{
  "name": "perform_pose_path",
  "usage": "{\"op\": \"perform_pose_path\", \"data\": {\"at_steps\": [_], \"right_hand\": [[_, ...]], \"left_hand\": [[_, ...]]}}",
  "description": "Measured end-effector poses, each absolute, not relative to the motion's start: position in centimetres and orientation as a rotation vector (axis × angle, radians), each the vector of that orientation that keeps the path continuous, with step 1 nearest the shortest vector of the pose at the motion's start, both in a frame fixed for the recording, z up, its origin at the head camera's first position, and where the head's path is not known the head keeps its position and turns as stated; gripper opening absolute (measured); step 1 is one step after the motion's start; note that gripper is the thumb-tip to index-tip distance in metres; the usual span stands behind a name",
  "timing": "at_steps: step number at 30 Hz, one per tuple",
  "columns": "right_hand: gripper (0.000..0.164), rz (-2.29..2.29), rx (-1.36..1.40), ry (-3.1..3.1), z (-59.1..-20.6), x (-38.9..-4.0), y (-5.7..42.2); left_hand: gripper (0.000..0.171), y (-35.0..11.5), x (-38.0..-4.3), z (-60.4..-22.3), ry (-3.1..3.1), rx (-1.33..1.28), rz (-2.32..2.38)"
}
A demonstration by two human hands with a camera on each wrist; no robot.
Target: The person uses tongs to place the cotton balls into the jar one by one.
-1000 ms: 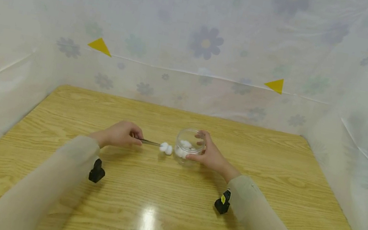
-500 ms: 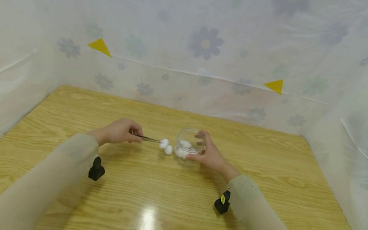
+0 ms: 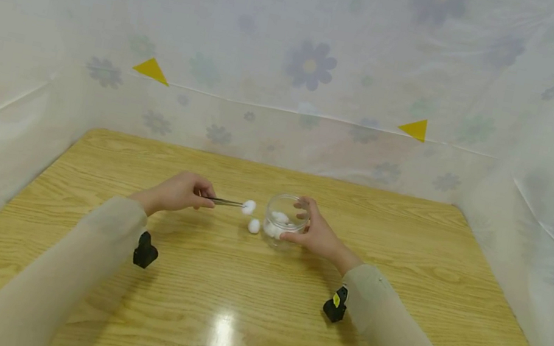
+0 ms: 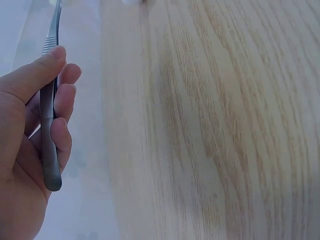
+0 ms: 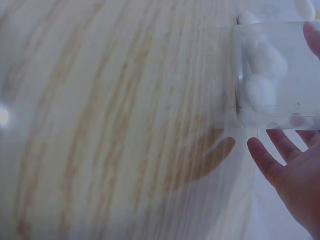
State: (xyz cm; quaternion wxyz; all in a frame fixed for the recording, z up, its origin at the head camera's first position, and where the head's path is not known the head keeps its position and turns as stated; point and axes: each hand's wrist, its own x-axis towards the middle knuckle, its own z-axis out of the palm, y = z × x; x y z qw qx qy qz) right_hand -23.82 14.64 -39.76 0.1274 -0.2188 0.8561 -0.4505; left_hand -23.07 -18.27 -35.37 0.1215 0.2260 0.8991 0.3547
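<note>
The work with the tweezers is looking partway along, judging by how the balls are lying now. The left hand (image 3: 183, 193) is pinching a pair of slim grey metal tweezers (image 3: 223, 202), its thumb and fingers closing around the shaft. The tweezers are pointing toward the right edge of the table (image 3: 212, 285), and at their tips one small white round ball of cotton-like material (image 3: 249, 207) is being held, seemingly above the surface. That pick-up is therefore done, while the held ball is not yet resting anywhere.

The right hand (image 3: 320, 234) is grasping a clear, colourless, round open-topped jar (image 3: 284, 200) from its right side, with the thumb and fingers curving around opposite parts of the wall. The jar is standing upright on the table, nearer the far edge than the near one and roughly midway between the left and right edges. Several white balls are already sitting together inside it at the bottom; overlap is preventing an exact count.

A second loose white cotton-like ball (image 3: 253, 226) is lying on the table just left of the jar, on the near-edge side of the held ball. Neither hand is touching it, so handling that one is apparently remaining to be done, along with setting down the held one.
</note>
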Motion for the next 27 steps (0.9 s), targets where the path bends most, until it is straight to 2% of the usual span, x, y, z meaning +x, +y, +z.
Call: {"op": "perform_pose_path", "data": {"at_steps": [20,27], "right_hand": [[0.087,-1.324,-0.616,2.460,-39.7,-23.9,14.5],[0.082,-1.315,-0.623,2.446,-37.0,-22.1,14.0]], "left_hand": [[0.016,-17.1,-23.4,-34.8,2.669,0.677,1.048],[0.018,-16.7,-23.6,-34.6,2.662,0.665,1.051]]}}
